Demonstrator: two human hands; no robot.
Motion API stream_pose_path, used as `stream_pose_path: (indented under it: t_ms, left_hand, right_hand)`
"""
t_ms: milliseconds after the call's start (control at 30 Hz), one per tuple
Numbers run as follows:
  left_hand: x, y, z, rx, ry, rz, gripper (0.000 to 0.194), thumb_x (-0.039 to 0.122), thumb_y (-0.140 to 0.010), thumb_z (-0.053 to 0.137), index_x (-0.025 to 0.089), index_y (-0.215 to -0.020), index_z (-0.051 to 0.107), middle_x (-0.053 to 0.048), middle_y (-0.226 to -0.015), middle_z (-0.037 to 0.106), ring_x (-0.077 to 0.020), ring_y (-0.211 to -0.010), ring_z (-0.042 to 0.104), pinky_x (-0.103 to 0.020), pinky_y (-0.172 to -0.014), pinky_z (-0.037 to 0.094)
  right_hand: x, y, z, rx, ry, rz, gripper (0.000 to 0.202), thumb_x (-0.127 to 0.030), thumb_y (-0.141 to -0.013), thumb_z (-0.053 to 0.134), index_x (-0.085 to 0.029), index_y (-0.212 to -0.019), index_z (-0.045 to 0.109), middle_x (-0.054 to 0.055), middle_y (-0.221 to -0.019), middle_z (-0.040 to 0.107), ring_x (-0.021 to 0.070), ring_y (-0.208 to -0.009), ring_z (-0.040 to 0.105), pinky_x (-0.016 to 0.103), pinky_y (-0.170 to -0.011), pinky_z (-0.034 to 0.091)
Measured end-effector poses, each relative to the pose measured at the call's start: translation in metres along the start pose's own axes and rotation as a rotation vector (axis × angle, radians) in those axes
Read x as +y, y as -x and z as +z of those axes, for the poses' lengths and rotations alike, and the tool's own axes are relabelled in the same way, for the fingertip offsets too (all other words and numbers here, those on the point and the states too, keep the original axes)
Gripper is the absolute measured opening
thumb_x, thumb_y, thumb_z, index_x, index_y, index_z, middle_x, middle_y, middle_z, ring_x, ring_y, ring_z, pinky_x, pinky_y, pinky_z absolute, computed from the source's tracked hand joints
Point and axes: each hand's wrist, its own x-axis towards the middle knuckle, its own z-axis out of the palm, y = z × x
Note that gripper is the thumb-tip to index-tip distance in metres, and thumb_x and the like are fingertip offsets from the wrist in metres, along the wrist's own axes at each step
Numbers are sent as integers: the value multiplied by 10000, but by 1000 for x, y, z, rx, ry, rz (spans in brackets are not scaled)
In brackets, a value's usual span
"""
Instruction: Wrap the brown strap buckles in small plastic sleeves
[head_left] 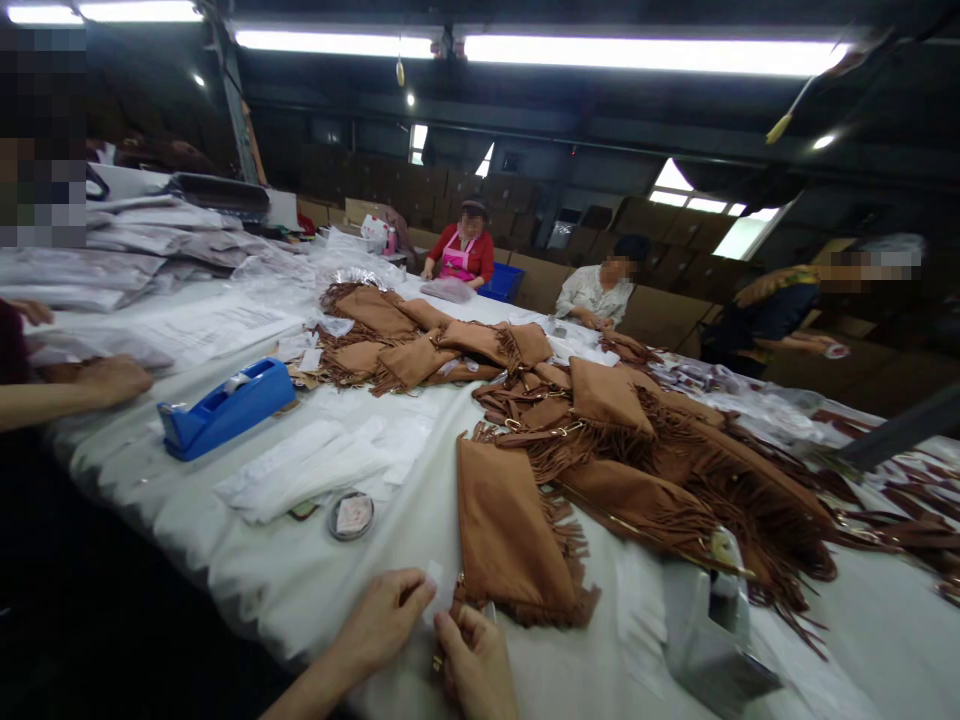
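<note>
Between the thumb and forefinger of my left hand (386, 620) is a small translucent white strip (433, 585). My right hand (476, 660) is closed beside it, at the lower corner of a brown fringed bag (514, 530). A bit of gold-coloured metal (437, 661) shows at its fingers, but what they grip is partly hidden. The bag lies flat, its fringe toward the right. To the left of it sits a small round dish (351, 515) with a pale pad in it.
A blue tape dispenser (229, 405) and white tissue sheets (322, 465) lie left; a grey tape dispenser (716, 630) stands right. More fringed bags (637, 490) are heaped beyond. A co-worker's hand (112, 382) is at the left edge; several people work across the table.
</note>
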Motion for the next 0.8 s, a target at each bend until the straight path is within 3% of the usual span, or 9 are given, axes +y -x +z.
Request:
stream_pose_path:
  t_ms: [200, 300, 500, 800]
  left_hand:
    - [-4, -8, -4, 39, 218, -142, 203, 340, -656, 585, 156, -583, 537, 45, -528, 490, -104, -529, 418, -233, -532, 306]
    - [-3, 0, -13, -15, 260, -192, 210, 323, -583, 660, 160, -593, 528, 58, -512, 503, -90, -505, 411, -217, -502, 289]
    - [2, 25, -23, -202, 111, -232, 179, 288, -556, 690, 133, -617, 625, 43, -505, 557, -97, -510, 453, -211, -494, 297]
    - [0, 31, -22, -252, -71, -210, 189, 290, -609, 651, 118, -677, 694, 22, -552, 593, -113, -545, 496, -210, -509, 323]
  right_hand:
    - [0, 4, -5, -118, -161, 57, 380, -476, -681, 724, -126, -810, 652, -77, -446, 437, 35, -356, 267, 187, -365, 157]
    - [-5, 6, -10, -107, -356, 102, 417, -401, -644, 784, -118, -924, 660, -64, -480, 485, 25, -383, 281, 166, -388, 163]
    - [-22, 11, -12, -70, -632, 207, 322, -331, -576, 841, -131, -761, 669, -23, -617, 565, 0, -405, 213, 153, -375, 99]
    - [-20, 12, -3, -46, -557, 196, 267, -330, -641, 805, -110, -712, 671, -16, -620, 548, 24, -453, 206, 160, -377, 117]
